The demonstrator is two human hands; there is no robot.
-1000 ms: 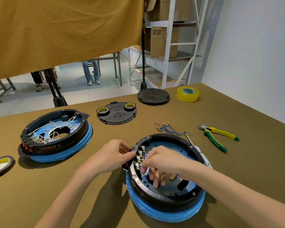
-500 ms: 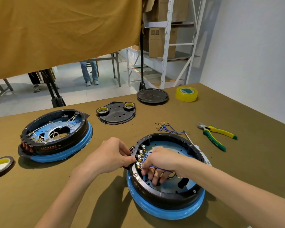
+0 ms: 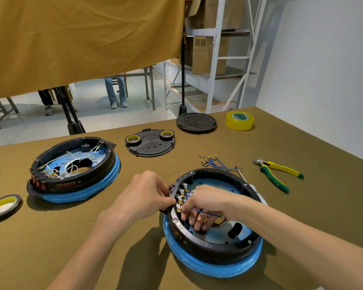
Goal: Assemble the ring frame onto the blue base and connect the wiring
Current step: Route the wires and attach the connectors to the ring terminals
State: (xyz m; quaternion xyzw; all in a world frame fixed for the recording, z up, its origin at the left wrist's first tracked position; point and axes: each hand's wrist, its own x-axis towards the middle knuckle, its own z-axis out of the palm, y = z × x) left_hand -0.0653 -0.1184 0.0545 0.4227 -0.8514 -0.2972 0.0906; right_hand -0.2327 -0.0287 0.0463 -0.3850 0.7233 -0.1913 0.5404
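Near unit at about 5 o'clock on the olive table (image 3: pixel 302 206): black ring frame (image 3: pixel 222 246) seated on the blue base (image 3: pixel 210 266), close to the near table edge. Left hand (image 3: pixel 142 195) at the frame's 9 o'clock rim, fingers curled and pinching the black terminal block (image 3: pixel 175 190) from outside. Right hand (image 3: pixel 203 203) reaching over the rim into the frame, thumb and forefinger pinching a thin blue wire (image 3: pixel 208 213) beside the brass terminals, other fingers curled down toward the blue floor inside. Wire running from the terminals toward 3 o'clock under the hand.

Loose blue wires (image 3: pixel 213 162) with brass ends just beyond the frame at 12 o'clock, a thin metal rod touching them. Yellow-green pliers (image 3: pixel 277 174) at 2 o'clock, apart from the frame, with bare cloth between. Second unit (image 3: pixel 76 170), already with white wires, at 10 o'clock, well apart from the left forearm. Dark tape roll (image 3: pixel 3 206) at 9 o'clock, near the left border of the view. Black plate (image 3: pixel 151 144) carrying two small tape rolls at 12 o'clock; black round cover (image 3: pixel 196 122) and yellow tape roll (image 3: pixel 239 120) at 1 o'clock, both near the far table edge. Open cloth on the right of the frame up to the white wall. Yellow curtain hanging above the far edge; shelving and legs of standing persons behind.
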